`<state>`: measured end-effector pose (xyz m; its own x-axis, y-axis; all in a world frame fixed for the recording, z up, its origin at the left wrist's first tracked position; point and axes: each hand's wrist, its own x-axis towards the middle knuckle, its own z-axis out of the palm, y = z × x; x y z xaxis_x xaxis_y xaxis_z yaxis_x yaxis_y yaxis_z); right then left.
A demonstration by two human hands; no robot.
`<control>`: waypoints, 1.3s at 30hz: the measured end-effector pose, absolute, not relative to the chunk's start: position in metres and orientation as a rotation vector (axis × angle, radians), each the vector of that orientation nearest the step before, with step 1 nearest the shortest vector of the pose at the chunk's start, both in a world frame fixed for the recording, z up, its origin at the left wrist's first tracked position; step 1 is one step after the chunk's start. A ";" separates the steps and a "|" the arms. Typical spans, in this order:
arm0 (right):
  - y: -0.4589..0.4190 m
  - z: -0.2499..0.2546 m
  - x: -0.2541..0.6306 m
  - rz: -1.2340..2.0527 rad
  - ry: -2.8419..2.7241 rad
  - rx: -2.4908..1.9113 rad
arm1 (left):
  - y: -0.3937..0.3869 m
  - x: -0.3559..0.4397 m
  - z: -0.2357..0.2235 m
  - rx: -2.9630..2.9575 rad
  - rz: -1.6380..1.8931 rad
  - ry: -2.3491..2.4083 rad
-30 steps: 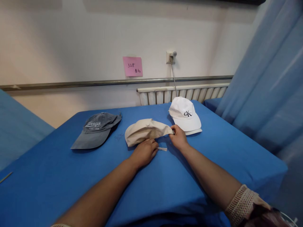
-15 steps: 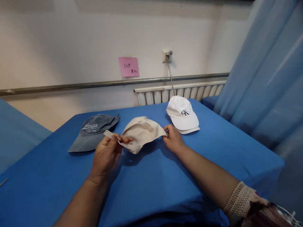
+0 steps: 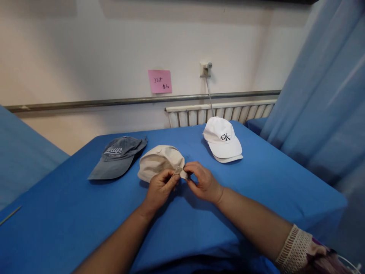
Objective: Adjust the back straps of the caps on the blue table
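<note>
A beige baseball cap (image 3: 162,158) rests on the blue-covered table in front of me, its back strap side turned toward me. My left hand (image 3: 163,188) pinches one strap end between thumb and fingers. Close beside it, my right hand (image 3: 203,182) is closed on the other strap end, where a small dark piece, perhaps a buckle, shows at the fingertips. The two strap ends meet or nearly touch; the fingers partly hide them. To the left lies a grey-blue cap (image 3: 118,158) with white lettering, and to the right a white cap (image 3: 222,139) with black letters.
The blue sheet (image 3: 171,236) covers the table. Behind it run a metal rail (image 3: 119,102) and a white radiator (image 3: 196,115). A pink note (image 3: 160,81) and a plugged socket (image 3: 205,70) are on the wall. Blue curtains (image 3: 319,95) hang at the right. A thin stick (image 3: 10,215) lies far left.
My hands have come together, my left moving right with its strap end toward the other. The cap has turned from showing its hollow inside to showing its rounded crown.
</note>
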<state>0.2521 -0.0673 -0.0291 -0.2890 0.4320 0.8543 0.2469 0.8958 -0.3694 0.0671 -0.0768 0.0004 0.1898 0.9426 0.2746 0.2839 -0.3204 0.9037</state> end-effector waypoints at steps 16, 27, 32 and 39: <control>-0.066 -0.036 0.253 0.051 -2.059 -0.506 | -0.072 0.058 0.001 1.634 1.150 1.221; -0.051 -0.045 0.255 0.188 -2.022 -0.788 | -0.068 0.054 -0.006 1.640 1.043 1.190; -0.050 -0.042 0.259 0.183 -1.985 -0.779 | -0.067 0.051 -0.001 1.632 1.043 1.206; -0.052 -0.039 0.261 0.205 -2.006 -0.701 | -0.069 0.051 0.000 1.555 0.996 1.198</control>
<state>0.2612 -0.0523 -0.0389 -0.3690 0.5548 0.7457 0.3923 0.8203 -0.4161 0.0514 -0.0687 0.0005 0.2040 0.9766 0.0681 0.2456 -0.1184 0.9621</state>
